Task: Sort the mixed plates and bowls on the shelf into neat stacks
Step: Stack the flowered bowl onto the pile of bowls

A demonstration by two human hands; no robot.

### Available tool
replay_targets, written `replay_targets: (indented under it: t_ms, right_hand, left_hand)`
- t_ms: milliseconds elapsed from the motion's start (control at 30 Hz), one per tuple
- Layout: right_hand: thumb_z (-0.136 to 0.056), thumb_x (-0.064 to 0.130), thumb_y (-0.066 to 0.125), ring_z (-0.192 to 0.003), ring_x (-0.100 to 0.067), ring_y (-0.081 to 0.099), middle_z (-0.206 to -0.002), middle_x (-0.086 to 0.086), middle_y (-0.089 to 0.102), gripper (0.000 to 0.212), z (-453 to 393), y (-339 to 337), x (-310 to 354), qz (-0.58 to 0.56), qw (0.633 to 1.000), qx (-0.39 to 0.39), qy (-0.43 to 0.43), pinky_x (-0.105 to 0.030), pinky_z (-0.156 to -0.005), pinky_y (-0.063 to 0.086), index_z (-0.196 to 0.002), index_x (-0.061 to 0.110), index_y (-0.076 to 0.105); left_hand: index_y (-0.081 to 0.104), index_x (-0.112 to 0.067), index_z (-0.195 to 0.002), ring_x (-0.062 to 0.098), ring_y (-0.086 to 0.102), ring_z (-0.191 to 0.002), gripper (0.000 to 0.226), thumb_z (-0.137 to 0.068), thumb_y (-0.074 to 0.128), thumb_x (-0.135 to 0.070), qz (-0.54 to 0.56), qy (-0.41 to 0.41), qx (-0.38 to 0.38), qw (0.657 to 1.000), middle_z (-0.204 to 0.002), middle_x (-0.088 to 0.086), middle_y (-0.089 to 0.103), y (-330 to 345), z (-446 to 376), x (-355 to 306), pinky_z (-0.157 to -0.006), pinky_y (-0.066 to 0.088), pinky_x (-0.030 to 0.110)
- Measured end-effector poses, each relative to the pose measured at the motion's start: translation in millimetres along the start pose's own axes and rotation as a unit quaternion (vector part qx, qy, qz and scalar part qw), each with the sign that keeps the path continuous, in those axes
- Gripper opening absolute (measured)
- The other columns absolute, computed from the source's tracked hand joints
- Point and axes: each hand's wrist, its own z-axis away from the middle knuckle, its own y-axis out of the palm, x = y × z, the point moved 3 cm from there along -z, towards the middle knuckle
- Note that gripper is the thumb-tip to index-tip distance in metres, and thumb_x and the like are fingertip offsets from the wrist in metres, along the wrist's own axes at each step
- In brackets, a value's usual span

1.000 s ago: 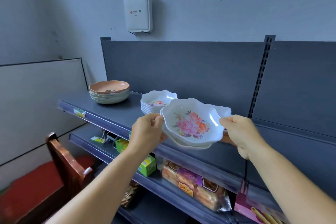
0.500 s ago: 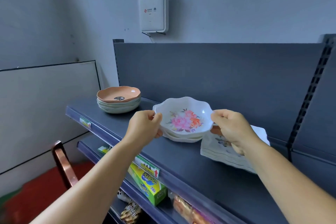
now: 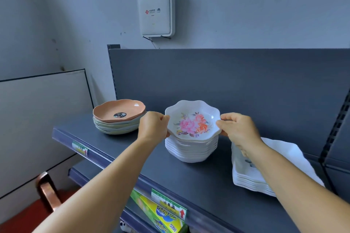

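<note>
gripping floral bowl (image 3: 193,122) rim: left hand (image 3: 154,126), right hand (image 3: 239,130) | square plates (image 3: 246,178) partly hidden by forearm

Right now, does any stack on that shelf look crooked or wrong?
Nothing stands out. The floral bowls, the round plates and the square plates each sit in even stacks. Both hands grip the top bowl, level on its stack.
</note>
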Motion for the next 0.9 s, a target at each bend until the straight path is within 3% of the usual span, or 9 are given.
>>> replay_targets:
  t_ms: [67,133,200,333,500,767,900]
  right_hand:
    - [-0.078,0.018,0.063,-0.062,-0.023,0.058,-0.072,-0.015,0.068,0.023,-2,5,-1,0.047,0.999,-0.012,-0.007,-0.048,-0.08,0.057,-0.088,-0.002,0.065]
    - [-0.079,0.02,0.059,-0.06,-0.017,0.039,-0.062,-0.01,0.048,0.027,0,10,0,0.091,0.996,-0.017,-0.017,-0.033,-0.06,0.046,-0.079,-0.006,0.06]
    - [-0.08,0.019,0.056,-0.061,-0.017,0.028,-0.063,-0.007,0.035,0.028,3,14,2,0.129,0.991,-0.019,-0.029,-0.029,-0.056,0.025,-0.063,-0.001,0.046]
    - [-0.08,0.012,0.052,-0.061,-0.017,0.018,-0.061,-0.004,0.022,0.034,5,21,4,0.181,0.981,-0.041,-0.055,-0.032,-0.056,0.014,-0.06,0.016,0.025]
    - [-0.083,0.009,0.048,-0.061,-0.018,0.018,-0.061,-0.002,0.021,0.035,4,27,1,0.255,0.963,-0.052,-0.065,-0.032,-0.056,0.013,-0.062,0.018,0.021]
    - [-0.09,0.011,0.037,-0.062,-0.018,0.024,-0.064,-0.001,0.028,0.03,10,32,2,0.316,0.948,-0.022,-0.008,-0.032,-0.053,0.015,-0.065,0.017,0.023]
    - [-0.096,0.021,0.033,-0.064,-0.018,0.031,-0.069,0.002,0.033,0.031,21,34,6,0.349,0.937,0.009,0.01,-0.03,-0.051,0.021,-0.067,0.015,0.026]
  left_hand:
    - [0.038,-0.009,-0.047,0.024,0.054,-0.053,0.04,-0.087,0.045,-0.012,-0.012,0.002,0.013,1.0,-0.042,0.004,0.056,4,-10,6,-0.057,0.043,0.028]
    - [0.035,-0.009,-0.051,0.023,0.041,-0.055,0.038,-0.087,0.046,-0.013,-0.035,0.006,0.027,0.999,-0.052,0.008,0.053,7,-18,10,-0.055,0.035,0.026]
    - [0.028,-0.011,-0.052,0.021,0.028,-0.056,0.04,-0.087,0.047,-0.012,-0.056,0.016,0.037,0.998,-0.054,0.008,0.041,9,-24,12,-0.052,0.024,0.026]
    - [0.021,-0.014,-0.054,0.018,0.016,-0.054,0.041,-0.085,0.046,-0.008,-0.106,0.035,0.05,0.992,-0.052,0.0,0.023,11,-30,13,-0.048,0.013,0.024]
    - [0.022,-0.012,-0.057,0.019,0.019,-0.052,0.037,-0.085,0.045,-0.01,-0.163,0.053,0.085,0.982,-0.054,0.001,0.026,11,-31,14,-0.047,0.015,0.023]
    - [0.026,-0.012,-0.058,0.016,0.029,-0.049,0.041,-0.092,0.048,-0.019,-0.199,0.073,0.122,0.97,-0.058,0.001,0.033,7,-17,13,-0.043,0.02,0.025]
    - [0.03,-0.01,-0.06,0.023,0.041,-0.067,0.041,-0.097,0.042,-0.024,-0.25,0.125,0.129,0.952,-0.065,0.001,0.034,3,-6,8,-0.051,0.029,0.026]
